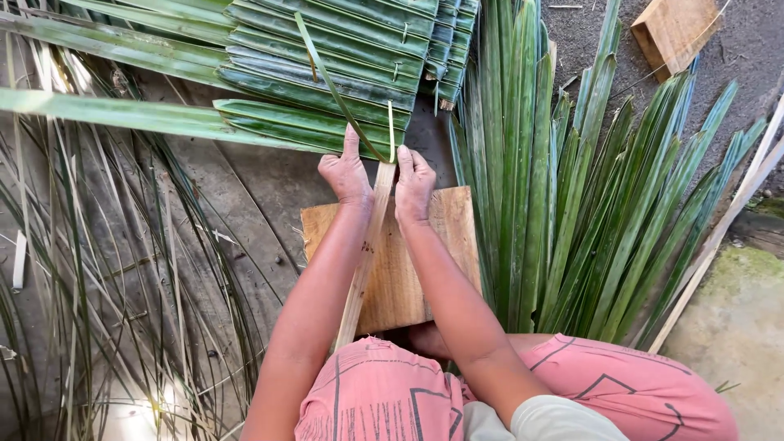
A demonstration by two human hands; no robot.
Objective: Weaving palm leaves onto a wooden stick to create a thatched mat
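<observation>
Bamboo slat [365, 261] lies lengthwise over wooden board [398, 269], running to stitched palm-leaf panel [327, 73]. Left hand [345, 175] and right hand [414, 184] flank slat's top end, each grip pinching it. Thin green strip [335, 86] rises between thumbs. Loose palm leaves [572, 212] fan right.

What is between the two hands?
A pale bamboo slat runs between the left hand and right hand, seen in the head view.
</observation>
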